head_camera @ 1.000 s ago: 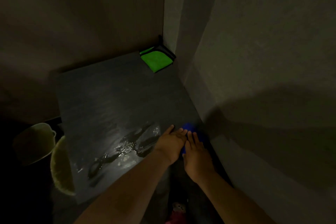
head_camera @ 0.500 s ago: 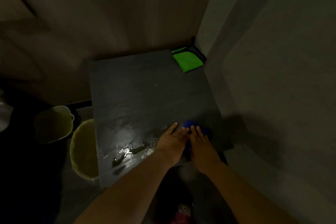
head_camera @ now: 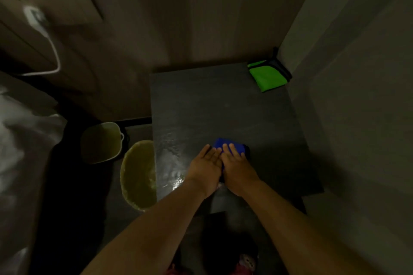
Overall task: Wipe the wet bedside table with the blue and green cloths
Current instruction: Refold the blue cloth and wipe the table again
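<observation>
The dark bedside table (head_camera: 212, 105) fills the middle of the head view, with a shiny wet patch (head_camera: 172, 158) near its front left. A blue cloth (head_camera: 221, 143) lies on the table close to the front edge. My left hand (head_camera: 206, 167) and my right hand (head_camera: 238, 166) press flat on it side by side, fingers pointing away from me, covering most of it. A folded green cloth (head_camera: 267, 78) with a dark edge rests in the far right corner, against the walls.
Walls close off the table's back and right sides. Left of the table, on the floor, stand a round yellowish bin (head_camera: 138, 174) and a squarish tub (head_camera: 101, 142). A white charger and cable (head_camera: 42, 35) hang at upper left, and white bedding (head_camera: 20, 140) lies at the left.
Both hands have slid the blue cloth leftward from the table's front right edge toward the wet patch. The camera has turned left, bringing bedding and charger into view.
</observation>
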`<control>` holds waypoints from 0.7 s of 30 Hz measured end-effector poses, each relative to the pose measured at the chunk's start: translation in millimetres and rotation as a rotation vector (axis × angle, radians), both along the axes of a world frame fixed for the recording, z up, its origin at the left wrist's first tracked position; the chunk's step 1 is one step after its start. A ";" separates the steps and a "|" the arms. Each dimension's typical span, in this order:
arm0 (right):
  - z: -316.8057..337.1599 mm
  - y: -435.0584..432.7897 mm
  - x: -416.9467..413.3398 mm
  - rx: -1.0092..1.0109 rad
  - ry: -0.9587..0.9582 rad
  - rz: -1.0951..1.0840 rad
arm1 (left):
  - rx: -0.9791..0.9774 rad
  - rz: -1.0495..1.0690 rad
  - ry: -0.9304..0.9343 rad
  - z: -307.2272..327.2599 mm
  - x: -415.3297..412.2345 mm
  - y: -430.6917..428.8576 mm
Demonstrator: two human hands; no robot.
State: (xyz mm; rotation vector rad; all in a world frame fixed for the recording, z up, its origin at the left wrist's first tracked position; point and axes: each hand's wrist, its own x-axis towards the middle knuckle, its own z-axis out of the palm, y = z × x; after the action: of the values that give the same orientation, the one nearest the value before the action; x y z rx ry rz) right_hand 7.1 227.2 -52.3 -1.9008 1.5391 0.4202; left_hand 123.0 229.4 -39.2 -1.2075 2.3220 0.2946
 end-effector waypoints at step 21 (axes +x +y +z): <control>4.3 -1.7 112.0 0.002 -0.018 0.147 | 0.041 0.228 0.093 2.3 110.6 15.5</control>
State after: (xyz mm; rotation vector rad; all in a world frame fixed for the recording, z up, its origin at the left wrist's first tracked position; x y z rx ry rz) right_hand 119.1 225.5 -48.0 -2.0181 1.3913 0.4681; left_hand 233.6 244.9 -36.8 -1.4689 2.2438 0.4852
